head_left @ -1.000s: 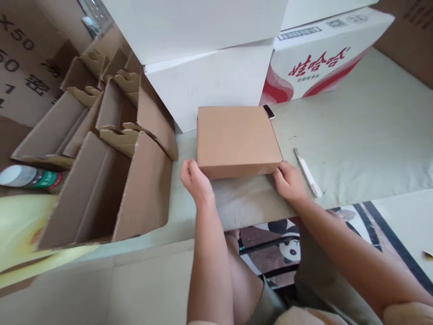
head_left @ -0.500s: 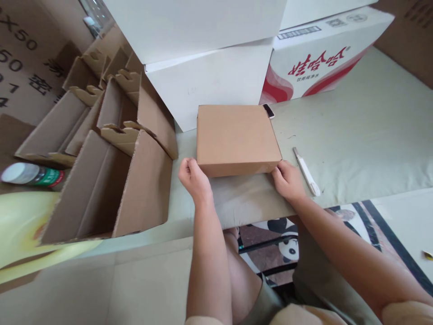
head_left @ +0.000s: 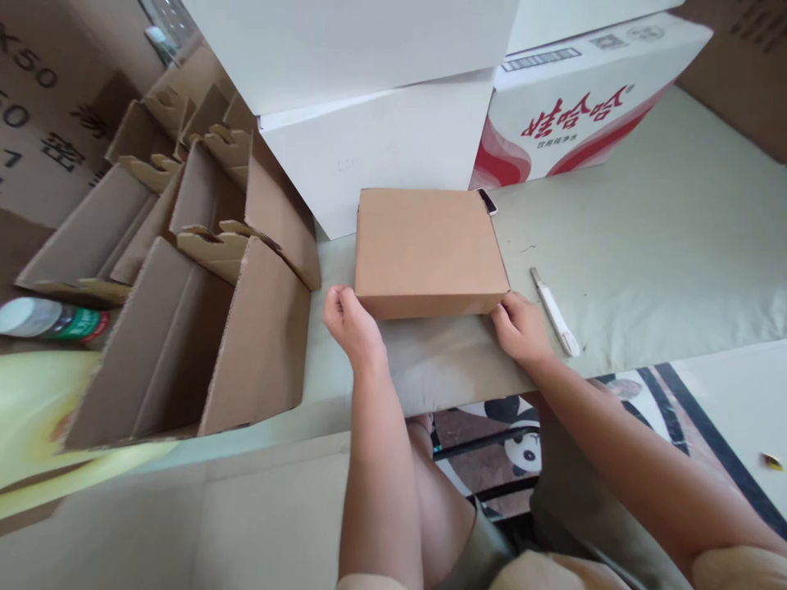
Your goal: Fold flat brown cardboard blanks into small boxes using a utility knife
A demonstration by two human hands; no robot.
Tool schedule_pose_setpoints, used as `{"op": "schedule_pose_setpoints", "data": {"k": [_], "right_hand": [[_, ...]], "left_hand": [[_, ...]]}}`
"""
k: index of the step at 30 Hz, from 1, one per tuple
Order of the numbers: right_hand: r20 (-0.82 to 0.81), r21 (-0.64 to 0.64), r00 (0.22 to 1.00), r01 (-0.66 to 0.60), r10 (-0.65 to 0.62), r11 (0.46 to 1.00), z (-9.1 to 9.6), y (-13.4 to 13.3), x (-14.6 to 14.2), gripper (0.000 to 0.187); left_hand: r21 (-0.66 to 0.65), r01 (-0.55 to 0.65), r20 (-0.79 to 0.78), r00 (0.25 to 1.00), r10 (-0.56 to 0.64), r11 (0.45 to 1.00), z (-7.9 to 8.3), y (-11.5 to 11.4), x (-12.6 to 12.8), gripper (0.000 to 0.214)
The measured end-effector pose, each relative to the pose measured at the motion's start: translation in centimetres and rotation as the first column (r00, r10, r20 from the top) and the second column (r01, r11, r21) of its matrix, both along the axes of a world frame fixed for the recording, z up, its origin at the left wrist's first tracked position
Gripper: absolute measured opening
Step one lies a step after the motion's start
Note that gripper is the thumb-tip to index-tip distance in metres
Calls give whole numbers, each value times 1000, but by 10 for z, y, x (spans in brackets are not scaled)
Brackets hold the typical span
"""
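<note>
A closed brown cardboard box (head_left: 427, 246) lies flat on a grey-green cloth-covered surface (head_left: 645, 246). My left hand (head_left: 350, 328) is curled against the box's near left corner, fingers closed on the edge. At the near right corner, my right hand (head_left: 520, 328) presses with fingers bent against the front face. Both hands touch the box, which rests on the surface.
Several open, folded brown cartons (head_left: 184, 287) stand to the left. Stacked white boxes (head_left: 381, 106) and a red-and-white printed carton (head_left: 584, 98) sit behind. A white utility knife (head_left: 555, 311) lies right of my hand. A phone corner (head_left: 488, 201) peeks out behind the box. A bottle (head_left: 49, 319) lies far left.
Nothing has moved except a slight shift of the camera view; both hands stay at the box's near corners.
</note>
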State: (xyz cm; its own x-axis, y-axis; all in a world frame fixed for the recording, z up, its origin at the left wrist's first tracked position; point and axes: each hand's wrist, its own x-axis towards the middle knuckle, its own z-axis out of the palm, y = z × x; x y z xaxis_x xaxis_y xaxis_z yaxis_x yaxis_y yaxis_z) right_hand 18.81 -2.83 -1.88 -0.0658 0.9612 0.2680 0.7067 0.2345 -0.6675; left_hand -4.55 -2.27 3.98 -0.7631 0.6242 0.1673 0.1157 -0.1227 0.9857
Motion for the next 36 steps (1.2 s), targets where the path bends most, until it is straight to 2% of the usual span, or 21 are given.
{"op": "schedule_pose_setpoints", "data": {"k": [20,30,36], "right_hand": [[10,-1,1000,8,-8,1000,-3,0,1,22],[14,-41,1000,16,-16,999,-1,0,1,22],[11,-38,999,44,-43,998,-2,0,2,21]], "left_hand": [[-27,6,31,999,-5,1000,1,0,1,28],[-6,14,120,993,-13,1000,2,0,3,26],[49,26,238,971,-37,998,-2,1,7,28]]}}
